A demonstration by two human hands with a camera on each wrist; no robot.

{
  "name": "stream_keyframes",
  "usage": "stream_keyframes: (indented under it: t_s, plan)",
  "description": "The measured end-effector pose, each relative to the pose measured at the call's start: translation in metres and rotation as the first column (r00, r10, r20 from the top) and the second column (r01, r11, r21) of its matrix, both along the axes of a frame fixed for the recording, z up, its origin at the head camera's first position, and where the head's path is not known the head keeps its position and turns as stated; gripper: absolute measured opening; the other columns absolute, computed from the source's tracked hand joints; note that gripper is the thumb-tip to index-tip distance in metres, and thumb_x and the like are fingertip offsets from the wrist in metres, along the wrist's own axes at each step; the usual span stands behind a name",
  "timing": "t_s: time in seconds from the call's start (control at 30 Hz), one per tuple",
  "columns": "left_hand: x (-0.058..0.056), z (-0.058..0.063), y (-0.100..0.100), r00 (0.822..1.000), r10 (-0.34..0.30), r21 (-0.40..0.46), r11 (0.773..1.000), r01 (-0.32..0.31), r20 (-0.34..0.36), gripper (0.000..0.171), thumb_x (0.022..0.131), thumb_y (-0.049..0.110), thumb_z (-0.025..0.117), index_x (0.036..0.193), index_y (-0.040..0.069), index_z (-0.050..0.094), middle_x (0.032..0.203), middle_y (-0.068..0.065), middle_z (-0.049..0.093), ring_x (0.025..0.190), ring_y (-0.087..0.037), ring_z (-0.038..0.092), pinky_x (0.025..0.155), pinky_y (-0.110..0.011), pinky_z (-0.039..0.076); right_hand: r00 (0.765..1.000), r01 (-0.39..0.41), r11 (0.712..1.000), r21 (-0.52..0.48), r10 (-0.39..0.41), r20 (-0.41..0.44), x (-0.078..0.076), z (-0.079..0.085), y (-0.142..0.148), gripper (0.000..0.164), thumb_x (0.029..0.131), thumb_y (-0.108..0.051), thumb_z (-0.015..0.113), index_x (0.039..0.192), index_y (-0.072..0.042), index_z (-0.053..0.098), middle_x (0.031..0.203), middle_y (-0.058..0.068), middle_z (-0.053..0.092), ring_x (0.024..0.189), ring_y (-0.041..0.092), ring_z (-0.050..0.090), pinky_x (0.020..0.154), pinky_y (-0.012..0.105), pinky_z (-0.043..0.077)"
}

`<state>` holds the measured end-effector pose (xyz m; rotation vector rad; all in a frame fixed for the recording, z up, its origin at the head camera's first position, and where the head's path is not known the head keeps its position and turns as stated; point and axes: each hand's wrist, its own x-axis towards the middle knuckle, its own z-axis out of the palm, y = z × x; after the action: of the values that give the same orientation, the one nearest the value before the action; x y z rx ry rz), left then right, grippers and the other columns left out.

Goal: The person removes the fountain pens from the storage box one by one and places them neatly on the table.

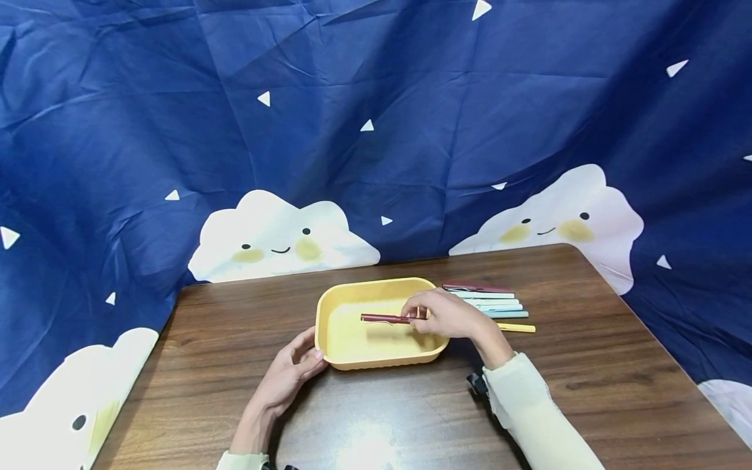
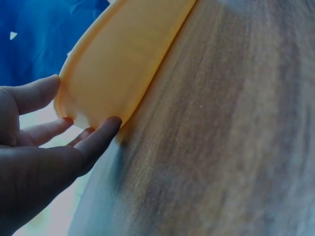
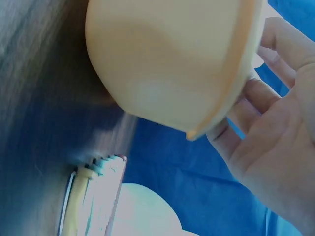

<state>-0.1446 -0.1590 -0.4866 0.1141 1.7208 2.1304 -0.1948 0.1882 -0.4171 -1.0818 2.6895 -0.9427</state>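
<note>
Over the inside of a yellow tray point(image 1: 376, 356), my right hand point(image 1: 452, 316) pinches a dark red pen point(image 1: 378, 318) that lies roughly level, its clip side down. In the right wrist view, the tray wall point(image 3: 162, 73) hides the pen and the fingertips. My left hand point(image 1: 290, 369) touches the tray's left end from outside. The left wrist view shows its fingertips point(image 2: 51, 83) resting against the yellow wall, fingers fairly straight and spread.
Right of the tray, several pens lie side by side: a dark red pen point(image 1: 478, 288) at the back, pale and light blue pens point(image 1: 499, 307), and a yellow pen point(image 1: 518, 328) in front. A blue cloth point(image 1: 364, 163) with clouds hangs behind the wooden table point(image 1: 593, 339).
</note>
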Motion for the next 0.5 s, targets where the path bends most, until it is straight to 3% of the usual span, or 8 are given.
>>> stream_keyframes:
  t_s: [0.5]
  plan:
    - [0.000,0.000,-0.001,1.000,0.007,-0.006,1.000,-0.007,0.004,0.061,0.100,-0.003,0.056,0.155,-0.004,0.028,0.151,-0.028,0.037,0.120,-0.020,0.057,0.102,-0.034,0.050,0.999,0.028,0.999,0.020,-0.028,0.016,0.000,0.002,0.015,0.020,0.085,-0.005,0.071,0.104,-0.011,0.074,0.093,-0.007,0.069,0.076,0.009,0.057,0.068,0.026,0.050]
